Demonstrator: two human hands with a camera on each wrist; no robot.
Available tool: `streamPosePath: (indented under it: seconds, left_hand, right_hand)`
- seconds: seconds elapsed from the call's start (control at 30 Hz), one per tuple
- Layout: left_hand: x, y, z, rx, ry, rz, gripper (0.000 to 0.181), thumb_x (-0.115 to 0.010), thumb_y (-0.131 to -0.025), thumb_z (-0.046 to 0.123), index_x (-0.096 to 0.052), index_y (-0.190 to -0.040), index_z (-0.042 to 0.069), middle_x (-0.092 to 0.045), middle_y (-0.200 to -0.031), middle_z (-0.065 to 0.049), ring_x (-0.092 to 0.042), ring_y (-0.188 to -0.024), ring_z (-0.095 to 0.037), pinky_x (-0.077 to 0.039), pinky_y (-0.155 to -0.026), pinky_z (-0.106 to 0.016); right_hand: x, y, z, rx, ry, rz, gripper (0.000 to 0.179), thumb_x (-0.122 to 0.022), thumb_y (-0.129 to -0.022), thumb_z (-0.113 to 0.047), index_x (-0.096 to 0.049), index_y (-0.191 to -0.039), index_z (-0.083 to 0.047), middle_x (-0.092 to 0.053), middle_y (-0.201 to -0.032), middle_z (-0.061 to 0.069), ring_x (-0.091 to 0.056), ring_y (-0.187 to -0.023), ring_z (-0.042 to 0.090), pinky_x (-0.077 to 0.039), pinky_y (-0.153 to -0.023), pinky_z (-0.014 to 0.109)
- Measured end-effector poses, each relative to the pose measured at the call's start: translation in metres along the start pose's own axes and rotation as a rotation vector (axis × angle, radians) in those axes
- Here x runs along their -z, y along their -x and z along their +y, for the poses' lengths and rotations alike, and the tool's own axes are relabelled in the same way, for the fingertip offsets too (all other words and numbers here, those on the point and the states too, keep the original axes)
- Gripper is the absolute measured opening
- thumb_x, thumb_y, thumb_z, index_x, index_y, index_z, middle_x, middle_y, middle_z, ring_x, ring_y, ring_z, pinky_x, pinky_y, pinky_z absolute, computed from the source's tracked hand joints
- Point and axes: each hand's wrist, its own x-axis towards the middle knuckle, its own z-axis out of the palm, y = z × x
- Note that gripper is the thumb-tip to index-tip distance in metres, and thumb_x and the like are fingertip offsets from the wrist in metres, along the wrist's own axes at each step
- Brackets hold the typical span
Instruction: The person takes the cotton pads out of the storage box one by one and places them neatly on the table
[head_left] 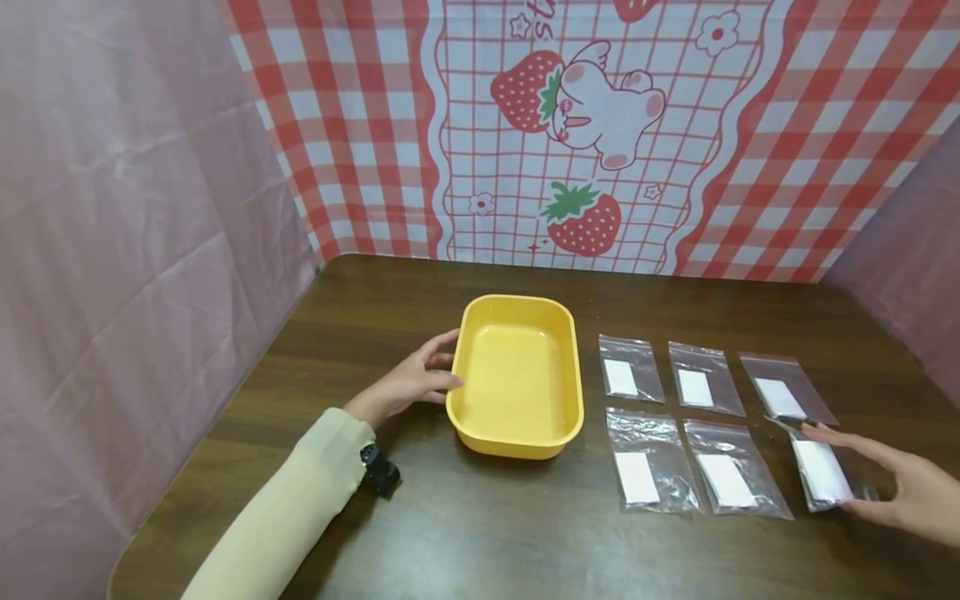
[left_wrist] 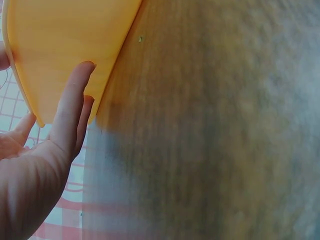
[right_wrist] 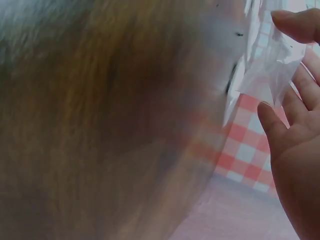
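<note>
My left hand [head_left: 408, 379] is at the left side of a yellow plastic tub [head_left: 459, 417], its thumb over the rim and its other fingers along the outer wall. In the left wrist view, fairly straight fingers [left_wrist: 67, 117] lie against the tub's wall [left_wrist: 55, 30]. At the far right, my right hand [head_left: 911, 492] holds a clear zip bag [head_left: 821, 472] with a white card inside, between thumb and fingers. That bag [right_wrist: 280, 65] looks crumpled and slightly tilted in the right wrist view, beside the right hand [right_wrist: 300, 145]. Inside the tub nothing lies.
Several more zip bags with white cards lie flat in two rows right of the tub, among them a near one [head_left: 637, 477] and a far one [head_left: 695, 387]. The brown table [head_left: 480, 533] meets a strawberry-print cloth [head_left: 585, 225] behind and a pink curtain [head_left: 150, 250] at left.
</note>
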Motion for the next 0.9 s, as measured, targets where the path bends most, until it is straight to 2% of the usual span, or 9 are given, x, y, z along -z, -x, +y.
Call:
streamPosePath:
  seconds: [0.1, 0.2, 0.33, 0.57, 0.9]
  left_hand:
    - [-0.001, 0.000, 0.000, -0.004, 0.004, -0.003, 0.080, -0.064, -0.083, -0.001, -0.024, -0.147, 0.025, -0.035, -0.136, -0.021, -0.056, -0.104, -0.032, -0.053, -0.080, -0.044]
    - [-0.001, -0.001, 0.000, -0.004, 0.006, -0.002, 0.080, -0.064, -0.082, -0.001, -0.025, -0.147, 0.025, -0.035, -0.136, -0.020, -0.056, -0.104, -0.032, -0.053, -0.079, -0.044]
    - [-0.002, -0.002, -0.001, -0.001, -0.001, -0.004, 0.080, -0.065, -0.082, -0.001, -0.025, -0.147, 0.025, -0.035, -0.136, -0.020, -0.056, -0.104, -0.032, -0.054, -0.079, -0.043]
    - [-0.003, -0.002, -0.001, -0.010, 0.006, -0.014, 0.080, -0.064, -0.082, -0.002, -0.025, -0.147, 0.025, -0.035, -0.137, -0.021, -0.057, -0.103, -0.032, -0.054, -0.079, -0.044]
    - [-0.003, -0.001, -0.001, -0.004, -0.009, -0.003, 0.080, -0.064, -0.083, -0.001, -0.025, -0.147, 0.025, -0.035, -0.137, -0.020, -0.056, -0.104, -0.032, -0.053, -0.080, -0.043]
  right_hand:
    - [-0.002, 0.004, 0.006, -0.012, 0.005, -0.002, 0.096, -0.087, -0.039, 0.003, -0.051, -0.128, -0.002, -0.037, -0.140, -0.021, -0.027, -0.119, -0.018, -0.028, -0.080, -0.003]
    - [-0.005, 0.007, 0.010, 0.006, -0.025, -0.004, 0.097, -0.085, -0.040, 0.006, -0.049, -0.129, -0.001, -0.033, -0.141, -0.025, -0.025, -0.120, -0.018, -0.025, -0.087, -0.001]
    - [-0.009, 0.011, 0.012, 0.019, -0.086, -0.034, 0.097, -0.082, -0.043, 0.011, -0.045, -0.132, 0.000, -0.029, -0.142, -0.027, -0.022, -0.123, -0.017, -0.016, -0.093, -0.001]
    - [-0.010, 0.016, 0.013, -0.025, -0.071, -0.081, 0.098, -0.082, -0.048, 0.006, -0.042, -0.136, -0.005, -0.023, -0.142, -0.031, -0.017, -0.121, -0.020, -0.007, -0.091, -0.003]
    - [-0.015, 0.021, 0.020, -0.086, -0.092, -0.151, 0.098, -0.083, -0.053, 0.001, -0.039, -0.139, -0.005, -0.020, -0.141, -0.033, -0.016, -0.117, -0.022, -0.007, -0.086, -0.004]
